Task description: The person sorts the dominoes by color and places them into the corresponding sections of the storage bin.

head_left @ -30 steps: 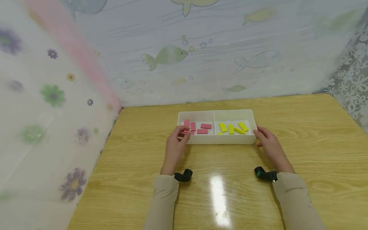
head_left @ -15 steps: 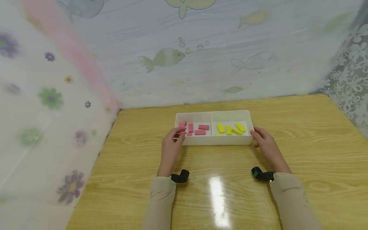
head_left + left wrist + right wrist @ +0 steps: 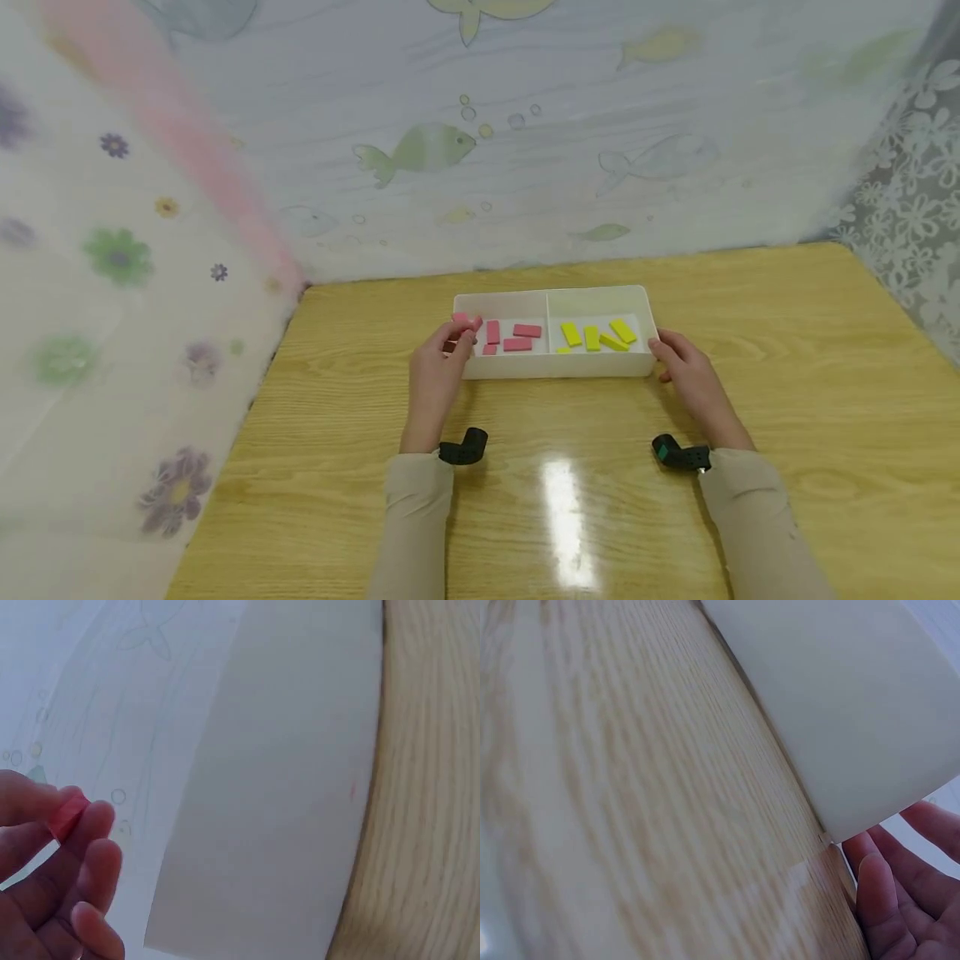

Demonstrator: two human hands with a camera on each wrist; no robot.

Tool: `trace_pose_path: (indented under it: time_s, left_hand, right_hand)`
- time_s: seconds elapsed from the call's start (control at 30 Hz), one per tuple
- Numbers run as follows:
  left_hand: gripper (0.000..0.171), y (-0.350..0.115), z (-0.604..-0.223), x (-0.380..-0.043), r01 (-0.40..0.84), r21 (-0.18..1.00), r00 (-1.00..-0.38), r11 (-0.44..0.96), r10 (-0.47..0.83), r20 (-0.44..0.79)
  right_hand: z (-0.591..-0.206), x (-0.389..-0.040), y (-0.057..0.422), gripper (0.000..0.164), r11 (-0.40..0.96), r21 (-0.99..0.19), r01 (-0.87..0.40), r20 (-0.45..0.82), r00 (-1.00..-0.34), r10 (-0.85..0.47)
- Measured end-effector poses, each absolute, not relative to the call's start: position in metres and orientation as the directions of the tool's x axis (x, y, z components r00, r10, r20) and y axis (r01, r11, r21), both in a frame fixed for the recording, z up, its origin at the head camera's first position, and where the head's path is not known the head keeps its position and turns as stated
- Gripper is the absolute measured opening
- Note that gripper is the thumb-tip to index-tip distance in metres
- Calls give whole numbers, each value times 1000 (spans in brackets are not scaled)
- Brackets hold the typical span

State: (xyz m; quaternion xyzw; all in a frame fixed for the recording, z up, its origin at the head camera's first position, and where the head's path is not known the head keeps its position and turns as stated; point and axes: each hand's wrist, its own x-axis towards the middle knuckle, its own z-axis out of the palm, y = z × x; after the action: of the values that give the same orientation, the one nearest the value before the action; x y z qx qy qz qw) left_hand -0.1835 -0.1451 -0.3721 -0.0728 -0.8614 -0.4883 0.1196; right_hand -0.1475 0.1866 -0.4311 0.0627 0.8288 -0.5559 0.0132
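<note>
A white two-compartment box point(image 3: 562, 367) stands lengthwise across the wooden table. At its left end, my left hand point(image 3: 437, 367) pinches a small pink block point(image 3: 69, 816) between thumb and fingertips; the fingers hide part of it. Several flat pink blocks point(image 3: 517, 344) like dominoes lie in the left compartment, some behind the left hand. Yellow blocks point(image 3: 613, 342) of similar shape lie scattered in the right compartment. At the box's front right corner, my right hand point(image 3: 693, 379) holds the end wall, thumb toward the front and fingers along the side.
A thin divider point(image 3: 547, 325) separates the compartments. The light wood table point(image 3: 337, 433) meets a back wall point(image 3: 525, 200) painted with fish. On the left rises a wall point(image 3: 135, 350) with painted flowers. Black wrist cameras point(image 3: 465, 447) sit at the cuffs.
My left hand has shifted slightly left relative to the box, and the pink block at its fingertips has tilted. The right hand stays on the box corner. The head view has shifted slightly.
</note>
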Motion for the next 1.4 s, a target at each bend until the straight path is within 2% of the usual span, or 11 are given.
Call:
trace_pose_path:
  time_s: [0.5, 0.8, 1.17, 1.4]
  left_hand:
    - [16, -142, -368, -206, 184, 864, -983, 468, 73, 170]
    - [11, -114, -366, -211, 218, 861, -974, 459, 156, 164]
    - [19, -109, -365, -219, 186, 782, -976, 596, 202, 78]
    - [20, -105, -369, -222, 200, 706, -979, 679, 166, 118]
  right_hand:
    - [-434, -149, 182, 68, 368, -919, 139, -109, -989, 104]
    - [-427, -148, 188, 66, 363, -923, 126, -94, -990, 105]
    - [-429, -153, 185, 66, 354, -923, 149, -119, -987, 105]
    - [-431, -151, 186, 66, 357, -922, 153, -119, -986, 115]
